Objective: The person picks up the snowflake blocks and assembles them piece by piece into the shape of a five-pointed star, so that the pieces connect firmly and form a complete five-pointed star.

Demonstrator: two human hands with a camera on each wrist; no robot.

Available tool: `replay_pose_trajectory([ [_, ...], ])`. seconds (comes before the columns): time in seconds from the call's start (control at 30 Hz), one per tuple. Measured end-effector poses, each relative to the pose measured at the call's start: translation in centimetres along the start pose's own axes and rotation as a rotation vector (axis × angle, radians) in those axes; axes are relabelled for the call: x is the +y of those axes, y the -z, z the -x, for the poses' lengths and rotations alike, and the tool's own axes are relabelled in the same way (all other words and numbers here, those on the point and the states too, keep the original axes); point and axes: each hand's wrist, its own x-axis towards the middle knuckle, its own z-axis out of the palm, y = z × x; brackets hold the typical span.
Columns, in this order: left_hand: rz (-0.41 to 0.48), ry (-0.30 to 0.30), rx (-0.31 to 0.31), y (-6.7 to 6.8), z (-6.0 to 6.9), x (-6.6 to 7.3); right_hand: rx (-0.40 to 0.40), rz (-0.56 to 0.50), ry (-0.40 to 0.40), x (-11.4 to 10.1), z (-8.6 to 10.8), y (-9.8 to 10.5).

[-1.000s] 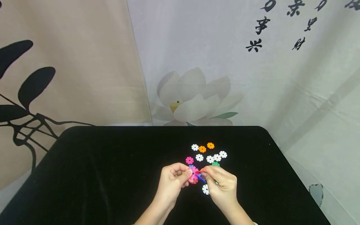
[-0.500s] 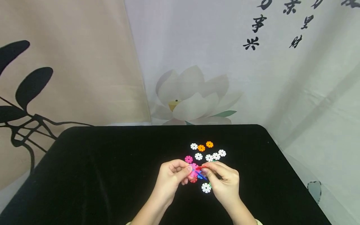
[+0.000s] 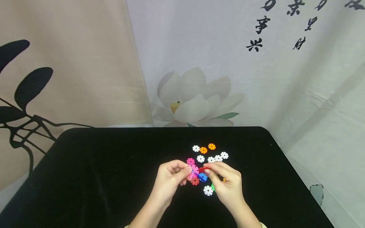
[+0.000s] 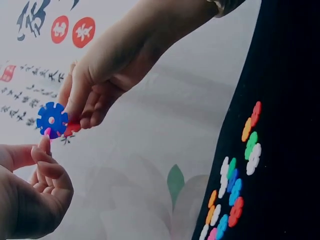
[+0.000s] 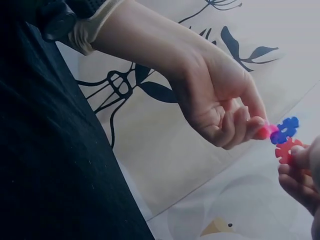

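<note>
My left hand [image 3: 170,177] pinches a pink notched disc [image 3: 194,171] between thumb and fingers. A dark blue notched disc [image 4: 52,120] is slotted into the pink one, standing across it. In my right hand [image 3: 226,179], thumb and fingertips pinch a red notched disc [image 5: 286,150]. The red disc's edge meets the blue disc in the right wrist view; whether the two are joined I cannot tell. Both hands are held close together above the table. From the head view, the red disc shows nearly edge-on and is partly hidden by the right fingers.
More notched discs lie on the black table [image 3: 99,174] beyond and beneath the hands. White [image 3: 201,158], orange [image 3: 212,146], magenta [image 3: 190,161] and green ones are among them. A white disc [image 3: 208,190] lies nearer the front. A printed cloth [image 3: 199,47] hangs behind the table.
Both hands have shifted a little left and upward in the head view, while the view itself moved slightly. The held discs have tilted, and each hand keeps its grip.
</note>
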Motion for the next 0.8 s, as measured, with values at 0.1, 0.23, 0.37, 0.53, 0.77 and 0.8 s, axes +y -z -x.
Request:
replay_pose_trajectory([
  [0.1,-0.001,-0.009,-0.003,-0.1,0.1,0.0,-0.008,0.023,0.062,0.2,0.1,-0.2],
  [0.23,-0.037,-0.027,0.001,-0.4,0.3,0.1,-0.008,0.057,0.133,0.2,0.1,-0.4],
  [0.37,-0.056,-0.030,0.007,-0.7,0.4,0.1,0.005,0.086,0.199,0.2,0.0,-0.6],
  [0.53,-0.048,-0.032,0.017,-0.7,0.3,-0.1,0.024,0.072,0.206,0.2,0.0,-0.9],
  [0.77,-0.157,-0.033,0.048,0.8,-1.0,-0.6,-0.045,0.103,-0.074,1.4,-0.2,0.4],
  [0.8,-0.175,-0.020,0.069,1.3,-1.4,-0.7,-0.049,0.137,-0.145,1.8,-0.3,0.9],
])
